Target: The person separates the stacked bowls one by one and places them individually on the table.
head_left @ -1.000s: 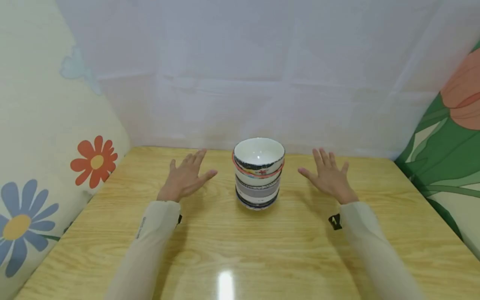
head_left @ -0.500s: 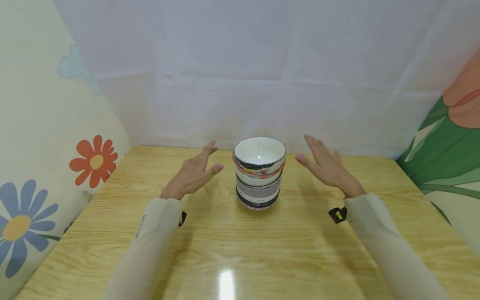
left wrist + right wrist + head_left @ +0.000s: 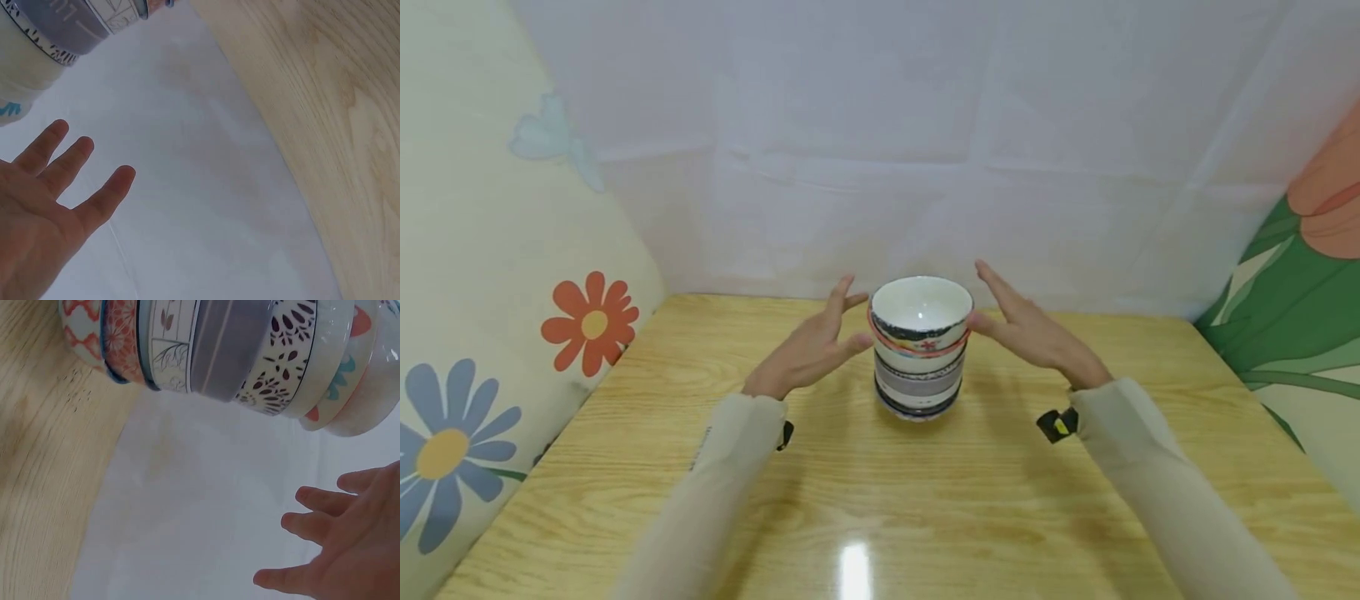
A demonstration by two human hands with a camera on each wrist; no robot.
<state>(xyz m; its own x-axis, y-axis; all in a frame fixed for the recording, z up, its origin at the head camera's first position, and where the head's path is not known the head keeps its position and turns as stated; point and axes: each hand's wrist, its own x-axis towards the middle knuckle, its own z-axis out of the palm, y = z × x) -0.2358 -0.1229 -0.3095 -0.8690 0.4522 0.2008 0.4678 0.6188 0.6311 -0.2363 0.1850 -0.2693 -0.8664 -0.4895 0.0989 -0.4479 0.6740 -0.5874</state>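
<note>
A stack of several nested bowls (image 3: pixel 919 383) stands upright in the middle of the wooden table. Its top bowl (image 3: pixel 917 304) is white inside with a dark speckled rim, and the one under it has a red rim. My left hand (image 3: pixel 805 354) is at the stack's left side, thumb tip close to the red rim, fingers extended. On the other side my right hand (image 3: pixel 1037 333) has straight fingers, and its thumb overlaps the upper rims. The right wrist view shows patterned bowl sides (image 3: pixel 231 350) in red, grey and floral bands, with spread fingers (image 3: pixel 306 525) below them.
The wooden table (image 3: pixel 925 500) ends at a white cloth backdrop (image 3: pixel 850 167). Flower-printed cloth hangs at the left (image 3: pixel 467 250) and right (image 3: pixel 1292 333). Dark straps with small tags show at both sleeve cuffs.
Both hands have moved inward from either side towards the upper bowls, turning their palms to face the stack. The bowls have stayed in place.
</note>
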